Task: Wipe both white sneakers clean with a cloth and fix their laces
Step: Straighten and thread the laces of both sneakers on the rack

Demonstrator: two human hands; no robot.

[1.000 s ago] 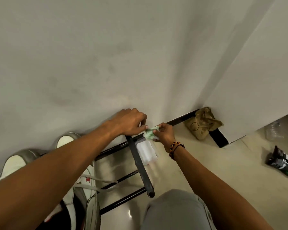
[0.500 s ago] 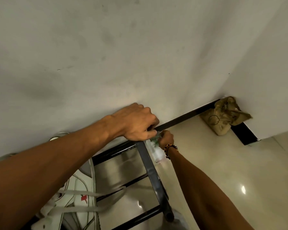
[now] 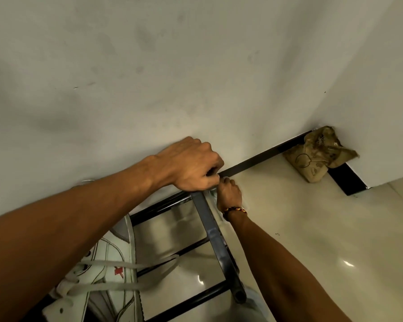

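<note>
The black metal rack stands against the wall, and a white sneaker with loose laces lies at its left end, well below both hands. The left hand is curled at the rack's far right corner, touching the right hand. What either hand pinches I cannot tell; the cloth is hidden there. A crumpled brown bag sits in the floor corner.

The curled left hand hides whatever both hands pinch at the black metal rack. The white leather sneaker is cut off by the bottom edge and partly covered by the left forearm.
</note>
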